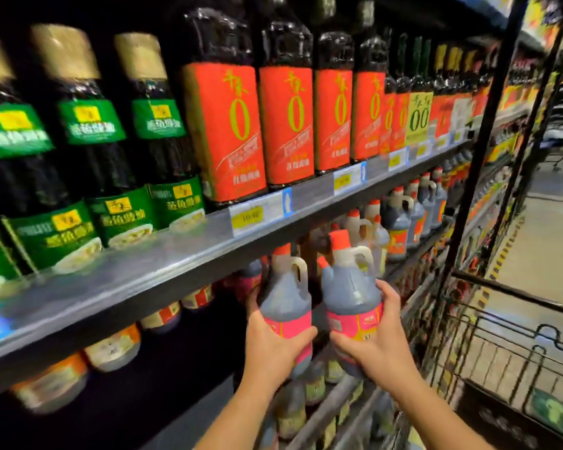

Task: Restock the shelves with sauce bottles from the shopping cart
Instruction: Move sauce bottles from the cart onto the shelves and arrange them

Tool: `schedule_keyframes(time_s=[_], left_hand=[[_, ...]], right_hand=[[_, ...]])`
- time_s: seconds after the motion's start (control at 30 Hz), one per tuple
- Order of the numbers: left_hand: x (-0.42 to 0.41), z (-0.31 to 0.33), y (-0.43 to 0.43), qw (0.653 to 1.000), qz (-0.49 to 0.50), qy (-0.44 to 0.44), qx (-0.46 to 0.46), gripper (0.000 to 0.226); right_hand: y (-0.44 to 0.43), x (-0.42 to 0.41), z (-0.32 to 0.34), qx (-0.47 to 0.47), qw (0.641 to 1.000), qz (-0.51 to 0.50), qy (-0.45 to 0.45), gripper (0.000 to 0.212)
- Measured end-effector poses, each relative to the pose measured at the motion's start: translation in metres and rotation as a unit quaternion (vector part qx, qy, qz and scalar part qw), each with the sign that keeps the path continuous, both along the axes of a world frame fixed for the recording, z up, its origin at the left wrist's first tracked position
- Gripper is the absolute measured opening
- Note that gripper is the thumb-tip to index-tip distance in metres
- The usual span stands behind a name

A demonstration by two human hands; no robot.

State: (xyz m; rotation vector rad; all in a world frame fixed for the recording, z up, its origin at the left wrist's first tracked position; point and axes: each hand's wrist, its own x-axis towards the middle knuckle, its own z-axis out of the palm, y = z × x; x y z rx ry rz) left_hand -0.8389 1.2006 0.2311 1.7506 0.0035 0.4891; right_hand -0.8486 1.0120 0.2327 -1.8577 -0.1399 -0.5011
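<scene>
Gripping two upright jugs (pixel 285 297), seemingly level.

head view | faces forward-down | close to shelf (pixel 182 264) | single view

The green-label bottles (pixel 88 147) on the upper shelf (pixel 163 267) are smeared by motion blur, and their label text is unreadable. Below that shelf, jars (pixel 111 352) lie in deep shadow, their tops hidden behind the shelf's front edge. The tall red-label bottles (pixel 225 125) lose their caps at the top edge. Price tags (pixel 260 212) along the shelf's lip are too blurred to read. Right of the shelf, the shopping cart (pixel 507 352) is cut off by the frame's right and bottom edges.
</scene>
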Motion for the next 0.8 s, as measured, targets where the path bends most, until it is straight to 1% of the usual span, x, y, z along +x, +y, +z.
schedule_keyframes(time_s=[0.13,0.17,0.3,0.4,0.5,0.57,0.7,0.8], left_hand=[[0.005,-0.012,0.014,0.998,0.045,0.039,0.020,0.113],[0.005,-0.014,0.015,0.997,0.055,0.043,0.022,0.116],[0.011,-0.021,0.016,0.993,0.096,0.057,0.025,0.113],[0.019,-0.027,0.014,0.992,0.099,0.064,0.037,0.113],[0.025,-0.031,0.010,0.994,0.091,0.055,0.030,0.112],[0.029,-0.032,0.005,0.994,0.095,0.044,0.025,0.110],[0.041,-0.032,-0.005,0.992,0.126,0.014,0.010,0.104],[0.051,-0.035,-0.009,0.990,0.141,0.011,0.009,0.107]], right_hand=[[0.014,0.027,-0.002,-0.020,0.999,0.038,0.007,0.103],[0.017,0.033,-0.003,-0.021,0.999,0.047,0.005,0.103],[0.023,0.060,-0.008,-0.010,0.997,0.079,0.012,0.102],[0.023,0.077,-0.016,0.004,0.995,0.099,0.017,0.102],[0.023,0.093,-0.024,0.018,0.994,0.106,0.012,0.102],[0.022,0.104,-0.030,0.016,0.995,0.098,0.009,0.104],[0.025,0.122,-0.034,-0.025,0.997,0.071,0.012,0.113],[0.027,0.129,-0.035,-0.032,0.997,0.063,0.008,0.107]])
